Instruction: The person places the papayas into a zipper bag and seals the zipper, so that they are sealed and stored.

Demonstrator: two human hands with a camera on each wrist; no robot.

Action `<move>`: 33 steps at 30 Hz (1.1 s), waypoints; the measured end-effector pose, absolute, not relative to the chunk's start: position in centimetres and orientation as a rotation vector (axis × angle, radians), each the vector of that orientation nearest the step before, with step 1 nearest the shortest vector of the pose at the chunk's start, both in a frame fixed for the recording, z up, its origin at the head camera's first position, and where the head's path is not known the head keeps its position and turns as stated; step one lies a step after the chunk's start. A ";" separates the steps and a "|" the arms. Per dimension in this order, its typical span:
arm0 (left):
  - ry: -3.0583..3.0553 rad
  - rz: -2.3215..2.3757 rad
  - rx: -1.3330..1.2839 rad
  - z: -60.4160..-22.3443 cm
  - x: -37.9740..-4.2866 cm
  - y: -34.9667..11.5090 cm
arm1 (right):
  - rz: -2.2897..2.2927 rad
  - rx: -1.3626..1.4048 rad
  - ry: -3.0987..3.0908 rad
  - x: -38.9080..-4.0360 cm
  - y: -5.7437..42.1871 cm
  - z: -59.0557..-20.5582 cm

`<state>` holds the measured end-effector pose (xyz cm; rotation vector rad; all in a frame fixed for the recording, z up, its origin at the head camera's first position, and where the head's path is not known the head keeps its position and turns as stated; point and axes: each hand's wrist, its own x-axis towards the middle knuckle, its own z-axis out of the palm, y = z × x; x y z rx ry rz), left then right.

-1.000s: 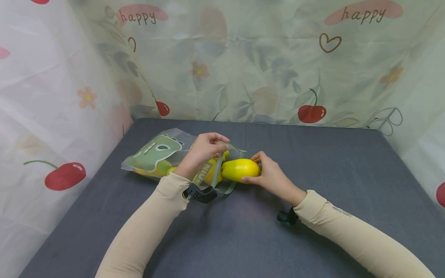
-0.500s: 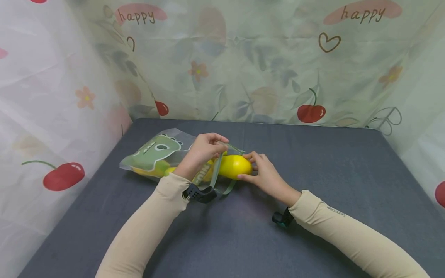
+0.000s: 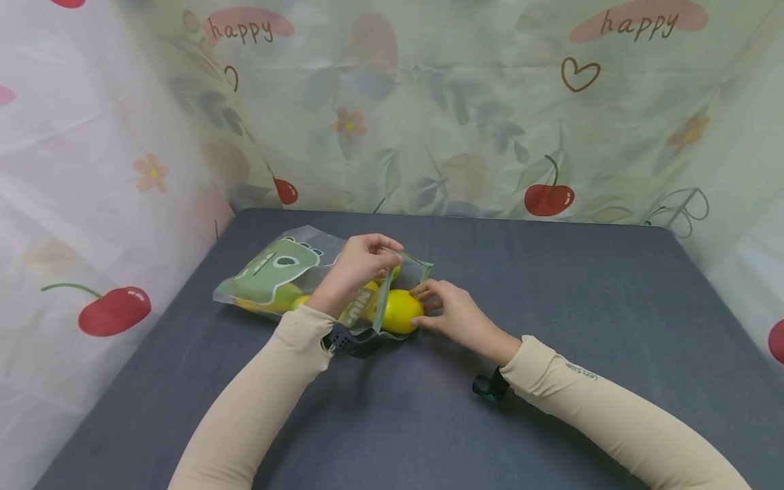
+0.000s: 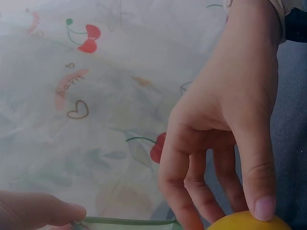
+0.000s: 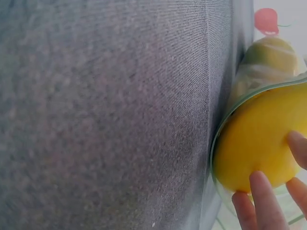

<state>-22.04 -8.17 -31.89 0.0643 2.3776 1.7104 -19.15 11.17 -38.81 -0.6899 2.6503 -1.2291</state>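
Note:
A clear bag (image 3: pixel 318 238) with a green cartoon print lies on its side, its mouth to the right. My left hand (image 3: pixel 358 269) pinches the upper edge of that mouth between thumb and fingers; its thumb and the green rim (image 4: pixel 127 221) show low in the left wrist view. Most of a smooth yellow oval fruit (image 3: pixel 402 313) is inside the mouth. Thumb and fingertips of my right hand (image 3: pixel 456 320) hold its outer end. In the right wrist view the rim curves around the fruit (image 5: pixel 259 134), and a yellow-green fruit (image 5: pixel 273 55) shows deeper inside.
More yellow and green fruit (image 3: pixel 283 299) lies in the bag's closed end. The dark grey tabletop (image 3: pixel 569 286) extends around the bag. Cloth walls printed with cherries (image 3: pixel 549 201) stand behind and at both sides.
My right hand has moved left and slightly down, pushing the yellow fruit from outside the bag's mouth to mostly inside it. My left hand has stayed at the rim.

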 end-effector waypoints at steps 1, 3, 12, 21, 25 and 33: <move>2.375 1.714 0.067 -31.9 -22.0 -8.2 | -1.239 -0.693 2.645 -19.2 11.2 -38.8; 2.366 1.722 0.069 -31.9 -22.0 -8.1 | -1.262 -0.707 2.629 -19.2 11.1 -38.9; 2.356 1.741 0.059 -32.0 -22.0 -8.2 | -1.300 -0.800 2.613 -19.2 10.6 -39.4; 2.344 1.767 0.053 -32.0 -22.0 -8.2 | -1.323 -0.813 2.607 -19.0 10.1 -39.3; 2.330 1.787 0.050 -32.0 -22.0 -8.1 | -1.343 -0.819 2.589 -19.0 9.8 -39.2; 2.338 1.776 0.057 -31.9 -22.0 -8.2 | -1.333 -0.824 2.583 -19.1 9.5 -39.1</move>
